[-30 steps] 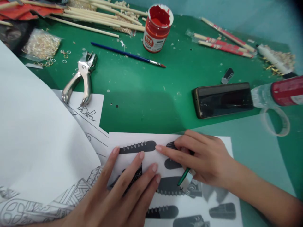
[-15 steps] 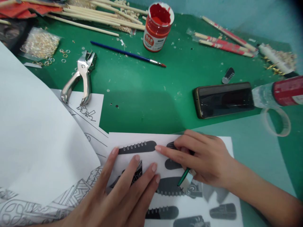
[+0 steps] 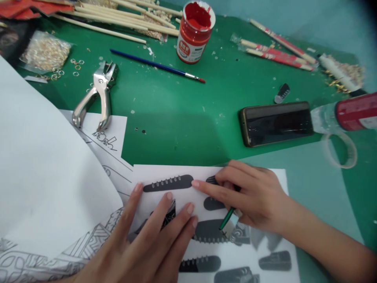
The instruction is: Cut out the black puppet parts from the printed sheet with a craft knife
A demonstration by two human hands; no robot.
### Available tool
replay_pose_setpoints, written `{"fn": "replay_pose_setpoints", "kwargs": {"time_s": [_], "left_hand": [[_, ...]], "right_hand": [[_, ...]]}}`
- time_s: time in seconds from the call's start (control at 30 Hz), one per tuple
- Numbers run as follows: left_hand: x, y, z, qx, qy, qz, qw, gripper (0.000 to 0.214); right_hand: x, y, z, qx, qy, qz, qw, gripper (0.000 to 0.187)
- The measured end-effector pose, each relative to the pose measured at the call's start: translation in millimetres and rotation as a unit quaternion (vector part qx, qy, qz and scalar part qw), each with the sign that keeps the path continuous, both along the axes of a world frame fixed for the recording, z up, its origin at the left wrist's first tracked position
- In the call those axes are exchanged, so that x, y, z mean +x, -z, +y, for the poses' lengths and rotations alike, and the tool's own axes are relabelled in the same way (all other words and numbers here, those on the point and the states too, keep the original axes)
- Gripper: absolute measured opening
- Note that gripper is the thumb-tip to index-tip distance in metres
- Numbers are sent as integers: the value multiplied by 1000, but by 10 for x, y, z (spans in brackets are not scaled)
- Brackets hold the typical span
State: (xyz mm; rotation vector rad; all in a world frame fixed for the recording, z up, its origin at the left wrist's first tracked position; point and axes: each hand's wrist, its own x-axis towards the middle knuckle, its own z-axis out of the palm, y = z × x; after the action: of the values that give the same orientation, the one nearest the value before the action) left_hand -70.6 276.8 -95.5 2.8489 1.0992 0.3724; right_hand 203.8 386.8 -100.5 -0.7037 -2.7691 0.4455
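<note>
My left hand (image 3: pixel 159 239) lies spread and flat on a white printed sheet (image 3: pixel 278 220), its index fingertip beside the left end of a long dark rounded shape (image 3: pixel 168 183) with a row of small rings. At that shape's right end rests the outstretched index finger of my right hand (image 3: pixel 253 192). The right hand's other fingers are curled round a small tool with a green edge and a pale grey flat part (image 3: pixel 227 222); its kind is unclear. More dark printed shapes (image 3: pixel 206 264) show on the sheet, some partly hidden under both hands.
On the green table stand an open red paint jar (image 3: pixel 194 33), a blue paintbrush (image 3: pixel 156 65), a metal hole punch (image 3: pixel 98 94) and a phone (image 3: pixel 277 124). A tape roll (image 3: pixel 341 150) and bottle (image 3: pixel 356 112) lie right. Large white paper (image 3: pixel 47 157) covers the left.
My left index fingertip has slid slightly left, uncovering the rounded end of the dark shape. The whole view has shifted a little; my right hand holds its place on the sheet.
</note>
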Motion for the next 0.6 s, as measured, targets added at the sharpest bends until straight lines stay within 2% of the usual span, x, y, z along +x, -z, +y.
{"fn": "replay_pose_setpoints", "kwargs": {"time_s": [0.23,0.43,0.6], "left_hand": [[-39,117,13,30,31,-16,999,50],[-11,128,7,29,17,-37,999,46],[-7,132,-20,8,22,-16,1000,49]], "right_hand": [[-42,-76,36,17,-8,-8,1000,39],[-31,-58,40,15,-10,-6,1000,39],[-33,-61,44,16,-11,-6,1000,39]]}}
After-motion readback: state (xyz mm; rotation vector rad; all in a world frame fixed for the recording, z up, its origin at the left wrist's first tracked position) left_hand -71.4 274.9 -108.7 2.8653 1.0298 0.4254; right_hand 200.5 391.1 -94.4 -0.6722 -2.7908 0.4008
